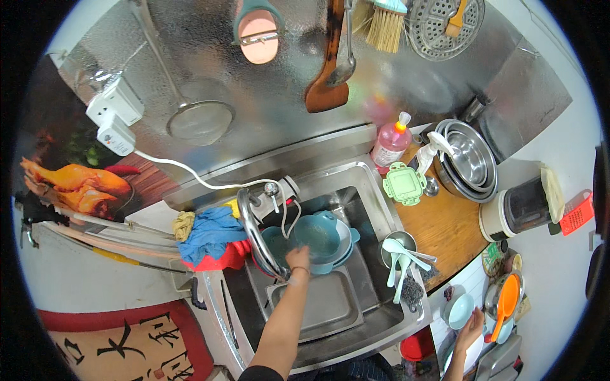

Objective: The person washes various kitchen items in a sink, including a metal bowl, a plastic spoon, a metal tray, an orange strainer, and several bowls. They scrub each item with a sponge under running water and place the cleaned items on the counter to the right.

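Note:
My left hand [299, 261], slightly blurred, is in the sink at the near-left rim of a teal bowl [317, 235] and appears to grip it. That bowl overlaps a stack of bowls with white insides and teal side handles [355, 234]. Left of the hand, another teal bowl [274, 243] is partly hidden by the curved faucet [252, 228]. At the lower right, my right hand [469, 329] is beside a pale blue bowl [460, 311] on a white surface. Its fingertips are close to the rim; whether they grip it cannot be seen.
A metal tray [319, 302] lies in the steel sink [381, 333]. On the right rim, a metal cup [399, 238] bears pale spoons beside a steel-wool scourer [411, 290]. Soap bottle [391, 143], green lid [404, 183] and nested steel bowls [469, 155] stand beyond. An orange ladle [507, 300] rests right.

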`<move>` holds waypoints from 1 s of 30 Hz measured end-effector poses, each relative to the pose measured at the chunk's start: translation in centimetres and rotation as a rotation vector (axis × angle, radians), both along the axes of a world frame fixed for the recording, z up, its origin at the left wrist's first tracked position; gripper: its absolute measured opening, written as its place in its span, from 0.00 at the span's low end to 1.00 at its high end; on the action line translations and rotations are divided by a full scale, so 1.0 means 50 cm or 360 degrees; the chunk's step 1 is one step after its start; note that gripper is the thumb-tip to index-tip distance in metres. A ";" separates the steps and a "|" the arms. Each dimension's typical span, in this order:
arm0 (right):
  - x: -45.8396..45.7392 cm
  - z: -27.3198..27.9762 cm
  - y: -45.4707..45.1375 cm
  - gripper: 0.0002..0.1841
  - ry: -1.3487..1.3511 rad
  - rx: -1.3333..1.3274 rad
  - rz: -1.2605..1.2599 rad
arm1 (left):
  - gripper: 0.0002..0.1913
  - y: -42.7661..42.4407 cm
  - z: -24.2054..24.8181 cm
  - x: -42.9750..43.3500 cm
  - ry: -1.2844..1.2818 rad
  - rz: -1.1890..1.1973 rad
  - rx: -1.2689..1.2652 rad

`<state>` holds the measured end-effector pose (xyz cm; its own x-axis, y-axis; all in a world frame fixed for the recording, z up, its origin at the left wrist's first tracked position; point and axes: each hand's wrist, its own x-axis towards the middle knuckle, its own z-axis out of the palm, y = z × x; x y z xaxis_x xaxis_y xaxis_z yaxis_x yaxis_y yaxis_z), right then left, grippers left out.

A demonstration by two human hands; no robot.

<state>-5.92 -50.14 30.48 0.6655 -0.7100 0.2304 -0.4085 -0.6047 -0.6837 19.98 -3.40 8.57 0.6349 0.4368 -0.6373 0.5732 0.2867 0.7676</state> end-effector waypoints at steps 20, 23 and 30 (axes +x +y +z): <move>0.217 -0.070 0.742 0.09 0.1022 -0.0659 0.2806 | 0.38 0.111 0.357 -0.423 -0.0140 0.0091 -0.0345; 0.150 -0.098 0.787 0.13 0.0953 -0.0246 0.2545 | 0.42 0.065 0.257 -0.448 -0.0428 0.0170 -0.0437; 0.211 -0.137 0.686 0.13 0.0383 -0.0660 0.2888 | 0.45 0.149 0.376 -0.403 -0.0323 -0.0153 -0.0528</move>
